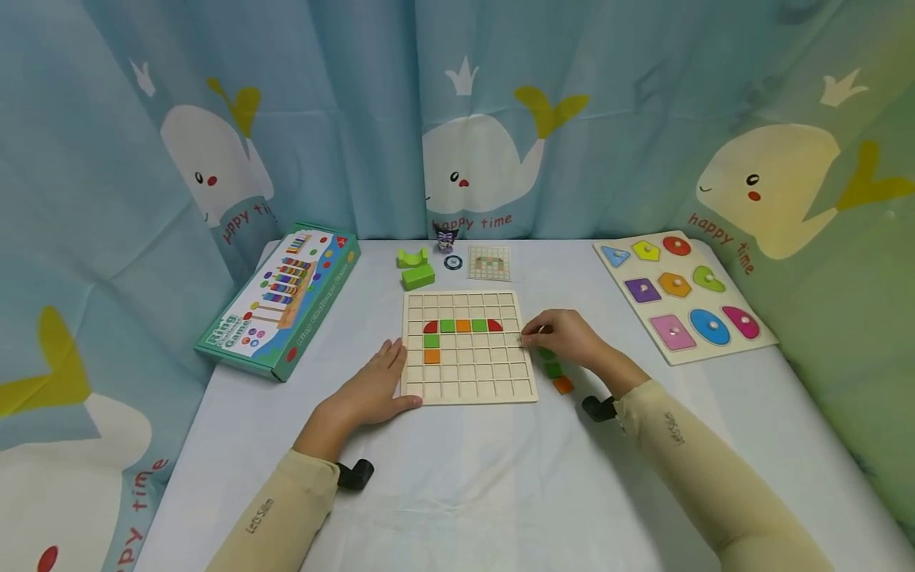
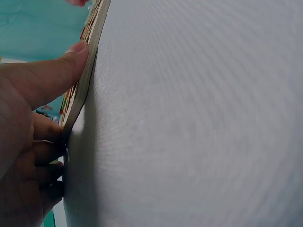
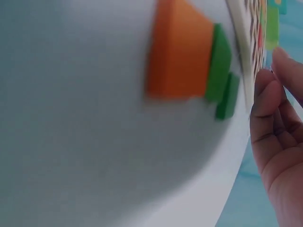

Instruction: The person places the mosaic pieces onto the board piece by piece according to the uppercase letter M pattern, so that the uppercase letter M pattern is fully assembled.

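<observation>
A square wooden grid board point(image 1: 472, 381) lies on the table. Its upper row bears a red rounded tile at each end, with green tiles and an orange tile point(image 1: 463, 326) between; another green tile point(image 1: 432, 341) and orange tile point(image 1: 432, 357) sit below at left. My left hand point(image 1: 372, 389) rests along the left edge, fingers extended, thumb point(image 2: 71, 66) against the near edge. At the right edge my right hand point(image 1: 565, 334) has thumb and fingertips drawn together; I cannot tell whether they pinch a tile. Loose green tiles point(image 1: 554, 370) and an orange one point(image 3: 184, 56) lie below that hand.
Behind the board lie green blocks point(image 1: 418, 276), a small figurine point(image 1: 446, 238), a round token point(image 1: 453, 262) and a pattern card point(image 1: 489, 264). A boxed ring game point(image 1: 279, 302) is at left, a shape puzzle board point(image 1: 675, 298) at right. A whale-print curtain point(image 1: 386, 119) surrounds the table.
</observation>
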{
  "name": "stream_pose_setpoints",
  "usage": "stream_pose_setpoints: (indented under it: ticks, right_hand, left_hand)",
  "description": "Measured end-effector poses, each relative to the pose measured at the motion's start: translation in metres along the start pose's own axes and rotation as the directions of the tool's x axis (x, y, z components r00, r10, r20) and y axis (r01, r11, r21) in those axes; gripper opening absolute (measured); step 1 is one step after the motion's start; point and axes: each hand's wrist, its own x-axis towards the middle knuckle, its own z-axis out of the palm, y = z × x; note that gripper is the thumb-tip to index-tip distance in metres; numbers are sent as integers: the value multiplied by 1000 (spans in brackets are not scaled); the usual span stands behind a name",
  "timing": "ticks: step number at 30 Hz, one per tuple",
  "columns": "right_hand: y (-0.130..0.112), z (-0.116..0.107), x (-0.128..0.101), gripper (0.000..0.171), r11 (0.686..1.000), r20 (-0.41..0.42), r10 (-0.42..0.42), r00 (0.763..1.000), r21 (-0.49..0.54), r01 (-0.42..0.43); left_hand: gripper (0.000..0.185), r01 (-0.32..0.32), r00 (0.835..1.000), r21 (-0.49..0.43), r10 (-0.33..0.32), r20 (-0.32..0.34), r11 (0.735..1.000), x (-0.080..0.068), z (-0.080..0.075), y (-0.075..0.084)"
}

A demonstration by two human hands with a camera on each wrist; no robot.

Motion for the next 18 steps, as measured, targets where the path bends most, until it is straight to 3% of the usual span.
stream_pose_setpoints:
  ticks: [9,18]
  right_hand:
    - [19,-6,-14,15,999,-44,24,999,-32,-26]
    - [37,-8,-18,19,999,-19,42,999,-31,-43]
  left_hand:
    - [99,5,1000,-8,-5,5,1000,-1,-2,1]
    - [100,2,1000,-14,-2,10,1000,0,-2,1]
